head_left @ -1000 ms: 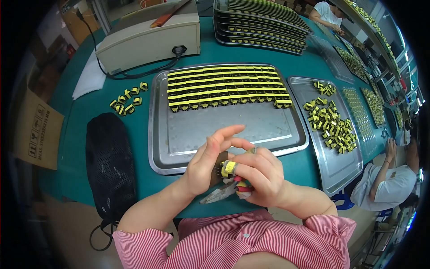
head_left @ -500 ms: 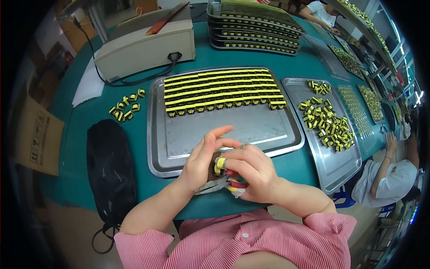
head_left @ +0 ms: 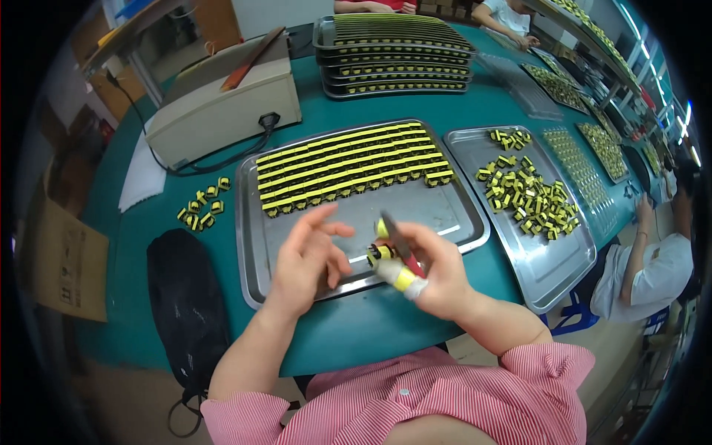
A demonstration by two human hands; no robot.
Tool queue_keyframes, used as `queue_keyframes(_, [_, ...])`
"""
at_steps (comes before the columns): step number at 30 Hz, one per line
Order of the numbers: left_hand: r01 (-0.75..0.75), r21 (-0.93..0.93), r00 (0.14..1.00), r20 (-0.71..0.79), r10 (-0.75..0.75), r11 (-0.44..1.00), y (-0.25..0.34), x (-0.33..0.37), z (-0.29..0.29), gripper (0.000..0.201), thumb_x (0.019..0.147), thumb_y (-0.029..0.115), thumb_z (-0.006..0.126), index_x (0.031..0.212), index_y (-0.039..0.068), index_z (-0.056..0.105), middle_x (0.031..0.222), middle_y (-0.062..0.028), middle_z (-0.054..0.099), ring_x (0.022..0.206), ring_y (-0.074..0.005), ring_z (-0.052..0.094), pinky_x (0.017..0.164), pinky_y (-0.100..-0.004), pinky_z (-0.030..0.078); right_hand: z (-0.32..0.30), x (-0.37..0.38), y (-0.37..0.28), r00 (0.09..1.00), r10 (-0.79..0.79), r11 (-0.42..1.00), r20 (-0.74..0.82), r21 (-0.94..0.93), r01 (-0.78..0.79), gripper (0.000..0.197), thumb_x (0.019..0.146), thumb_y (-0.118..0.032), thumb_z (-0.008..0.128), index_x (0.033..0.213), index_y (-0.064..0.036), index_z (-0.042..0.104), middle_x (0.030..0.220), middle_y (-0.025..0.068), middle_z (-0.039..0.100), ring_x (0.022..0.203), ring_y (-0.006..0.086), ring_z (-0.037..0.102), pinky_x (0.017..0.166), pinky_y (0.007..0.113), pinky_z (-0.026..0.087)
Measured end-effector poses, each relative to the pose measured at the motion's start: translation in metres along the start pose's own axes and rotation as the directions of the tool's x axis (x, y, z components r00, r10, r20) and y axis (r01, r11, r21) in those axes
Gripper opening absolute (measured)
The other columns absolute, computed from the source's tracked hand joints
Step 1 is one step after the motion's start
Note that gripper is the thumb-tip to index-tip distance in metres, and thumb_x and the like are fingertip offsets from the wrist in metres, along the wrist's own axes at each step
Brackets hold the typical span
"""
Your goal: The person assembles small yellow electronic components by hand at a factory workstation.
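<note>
My right hand is closed around a red-handled hand tool that looks like pliers, partly wrapped in pale and yellow tape and smeared by motion. A small yellow-and-black transformer shows at its fingers, above the near rim of a metal tray. To its left, my left hand is held over the tray's near-left part, fingers apart and slightly curled, with nothing visible in it. Rows of transformers stand side by side in the tray's far half, yellow tops up.
At right, a second metal tray holds a loose heap of transformers. Several more lie on the green table at left, near a black pouch. Behind are a beige box with a cable and stacked full trays. Other people sit beyond.
My hands were together over the table edge; now they are apart and farther forward over the tray. The left hand has opened, while the tool and transformer stay with the right. The view has shifted.
</note>
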State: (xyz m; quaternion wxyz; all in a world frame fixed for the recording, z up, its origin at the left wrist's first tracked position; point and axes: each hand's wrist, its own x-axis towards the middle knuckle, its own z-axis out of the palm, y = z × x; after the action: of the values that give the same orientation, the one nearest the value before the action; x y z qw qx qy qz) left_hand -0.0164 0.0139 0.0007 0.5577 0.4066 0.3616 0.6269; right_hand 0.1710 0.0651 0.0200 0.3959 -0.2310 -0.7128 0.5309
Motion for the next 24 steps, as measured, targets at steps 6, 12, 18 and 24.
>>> queue_keyframes(6, [-0.075, 0.304, 0.997, 0.041, 0.065, 0.950, -0.009, -0.009, 0.016, 0.043, 0.076, -0.004, 0.058, 0.117, -0.001, 0.047, 0.101, -0.0085, 0.052, 0.074, -0.0112, 0.055, 0.067, -0.0219, 0.048, 0.002, 0.007, -0.004, 0.883, 0.419, 0.703, 0.214, 0.539, -0.464, 0.035, 0.089, -0.016, 0.053, 0.120, -0.0044, 0.044, 0.095, 0.0050, 0.057, 0.077, 0.0122, 0.055, 0.062, 0.026, 0.045])
queue_keyframes(12, [-0.002, 0.334, 0.995, -0.090, 0.035, 0.943, -0.010, -0.004, 0.026, 0.032, 0.078, -0.004, 0.057, 0.109, -0.001, 0.050, 0.098, -0.0096, 0.054, 0.073, -0.0097, 0.052, 0.064, -0.0218, 0.046, 0.002, 0.007, 0.009, 0.905, 0.392, 0.730, 0.167, 0.543, -0.416, 0.035, 0.086, -0.017, 0.057, 0.116, -0.0032, 0.045, 0.093, 0.0058, 0.057, 0.080, 0.0112, 0.055, 0.061, 0.024, 0.045])
queue_keyframes(18, [-0.056, 0.108, 0.932, -0.352, 0.091, 0.993, 0.003, 0.005, 0.011, 0.024, 0.086, 0.005, 0.050, 0.109, 0.002, 0.044, 0.103, -0.0164, 0.056, 0.063, -0.0139, 0.054, 0.053, -0.0251, 0.044, -0.027, 0.003, -0.013, 0.977, 0.212, 0.970, -0.010, 0.120, -0.209, 0.029, 0.082, -0.021, 0.063, 0.101, -0.0011, 0.055, 0.083, 0.0053, 0.058, 0.076, 0.0103, 0.051, 0.067, 0.026, 0.043])
queue_keyframes(24, [0.071, 0.468, 0.965, -0.257, 0.059, 0.881, 0.009, 0.030, 0.013, 0.025, 0.082, 0.005, 0.057, 0.106, -0.001, 0.053, 0.082, -0.0051, 0.054, 0.066, -0.0093, 0.049, 0.056, -0.0228, 0.040, -0.133, -0.021, -0.019, 0.970, -0.104, 0.800, -0.221, -0.598, -0.051, 0.030, 0.071, -0.019, 0.067, 0.096, -0.0038, 0.057, 0.081, 0.0115, 0.059, 0.073, 0.0232, 0.058, 0.066, 0.033, 0.046])
